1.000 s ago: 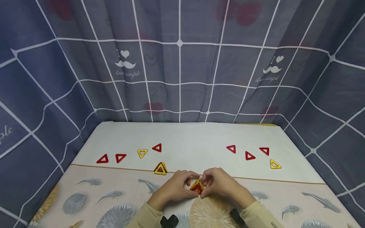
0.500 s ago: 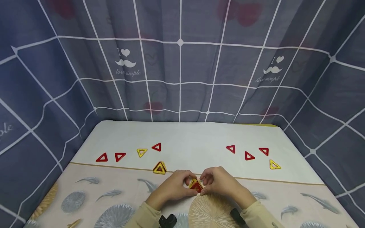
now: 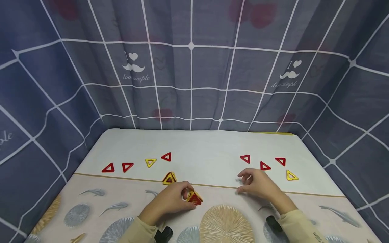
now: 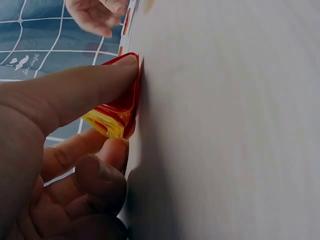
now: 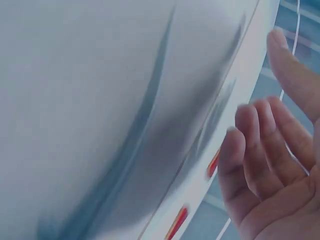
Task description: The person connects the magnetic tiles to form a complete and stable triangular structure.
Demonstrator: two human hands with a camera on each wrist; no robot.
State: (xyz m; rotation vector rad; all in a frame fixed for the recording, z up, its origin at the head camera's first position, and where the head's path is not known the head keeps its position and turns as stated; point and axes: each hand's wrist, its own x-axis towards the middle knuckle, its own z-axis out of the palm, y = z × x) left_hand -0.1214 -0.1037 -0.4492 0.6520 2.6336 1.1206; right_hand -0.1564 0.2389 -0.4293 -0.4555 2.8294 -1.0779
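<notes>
A red-and-yellow pyramid of triangular tiles [image 3: 195, 199], partly hidden by fingers, is pinched between the thumb and fingers of a person's left hand [image 3: 171, 198] over a fish-print tablecloth [image 3: 220, 197]; whether it touches the cloth is hard to tell. The right hand [image 3: 258, 184], empty with fingers loosely bent, is near a red triangular tile [image 3: 261, 166]. Just beyond the left hand sits a second pyramid [image 3: 167, 180], before a checked curtain [image 3: 209, 67], while the sleeves [image 3: 138, 233] are cut off below.

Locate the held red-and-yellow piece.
In the head view, the red-and-yellow piece is low centre, pinched by the left hand, nearer than the brown line.
</notes>
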